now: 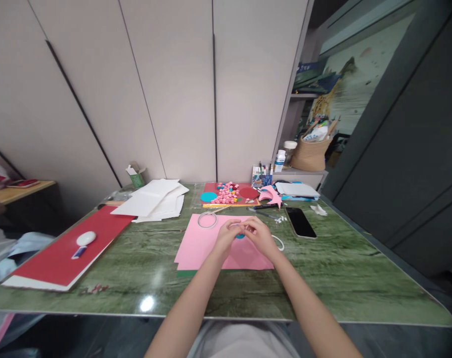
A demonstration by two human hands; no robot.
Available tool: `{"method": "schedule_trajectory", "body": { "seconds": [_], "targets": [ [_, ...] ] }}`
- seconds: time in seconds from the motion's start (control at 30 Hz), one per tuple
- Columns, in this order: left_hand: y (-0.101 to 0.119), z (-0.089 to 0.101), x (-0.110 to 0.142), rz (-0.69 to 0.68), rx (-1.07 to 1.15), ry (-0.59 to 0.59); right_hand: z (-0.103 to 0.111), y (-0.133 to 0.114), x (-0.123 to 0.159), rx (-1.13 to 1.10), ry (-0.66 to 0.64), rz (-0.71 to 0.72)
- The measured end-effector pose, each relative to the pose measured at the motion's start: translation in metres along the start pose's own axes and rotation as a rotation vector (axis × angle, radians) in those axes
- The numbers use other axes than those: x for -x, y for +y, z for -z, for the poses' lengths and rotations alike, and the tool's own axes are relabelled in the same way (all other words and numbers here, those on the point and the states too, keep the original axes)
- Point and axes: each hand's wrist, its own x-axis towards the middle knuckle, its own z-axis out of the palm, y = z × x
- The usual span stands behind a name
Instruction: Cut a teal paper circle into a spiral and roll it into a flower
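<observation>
My left hand (227, 236) and my right hand (258, 233) meet over a pink sheet of paper (203, 243) on the green table (341, 268). Their fingers are curled together, pinching a small blue piece of paper (240, 235) that shows just below the fingertips. A clear tape ring (207, 219) lies on the pink sheet's far left corner. A dark green sheet (186, 273) pokes out beneath the pink one.
A black phone (300, 222) lies to the right. A pile of small pink paper pieces (226, 194) sits on red paper behind. White sheets (154, 201), a red board (61, 253) with a white object (86, 238), and a pen holder (261, 176) stand around.
</observation>
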Motion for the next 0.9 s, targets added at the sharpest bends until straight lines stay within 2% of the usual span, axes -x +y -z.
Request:
{"method": "schedule_trajectory", "body": {
  "seconds": [0.27,0.43,0.7,0.9],
  "targets": [
    [0.0013,-0.0014,-0.0002,0.017,0.015,-0.010,-0.0010,0.0008,0.0002,0.042,0.073,-0.012],
    [0.0011,-0.0016,0.0014,0.049,0.008,0.004,-0.0010,0.0001,0.0007,0.074,0.084,-0.028],
    [0.0022,-0.0045,0.0036,0.066,0.020,-0.042,-0.0026,0.0005,0.0012,0.087,0.086,-0.048],
    [0.0010,-0.0020,0.0012,0.070,0.063,0.025,-0.0004,-0.0067,0.0009,0.096,0.062,-0.024]
  ]
}}
